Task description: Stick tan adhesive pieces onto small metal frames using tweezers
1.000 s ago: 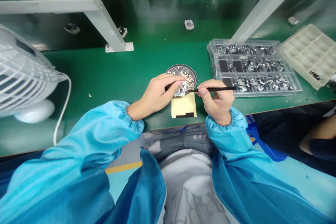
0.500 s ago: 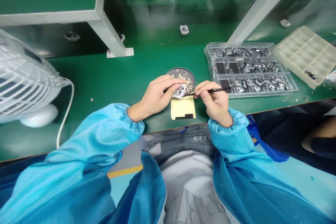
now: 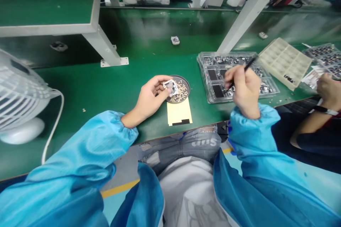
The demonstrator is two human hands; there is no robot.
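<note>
My left hand (image 3: 150,95) is closed on a small silver metal part (image 3: 169,86), held over the edge of a round dish (image 3: 183,86) full of tiny pale pieces. Just in front of the dish lies a yellow sheet (image 3: 179,112) with a black strip. My right hand (image 3: 243,88) grips black tweezers (image 3: 246,67) and reaches over the clear plastic tray (image 3: 213,74) of small metal parts, with the tips down near a dark pad in it.
A white fan (image 3: 21,92) with its cord stands at the left. White frame legs (image 3: 106,48) rise from the green bench. A cream compartment tray (image 3: 285,62) lies right of the clear tray. A co-worker's hand (image 3: 327,90) works at the far right.
My right hand left the part held in my left hand and swung right with the tweezers, over the clear tray. My left hand stayed at the dish. The view shifted right.
</note>
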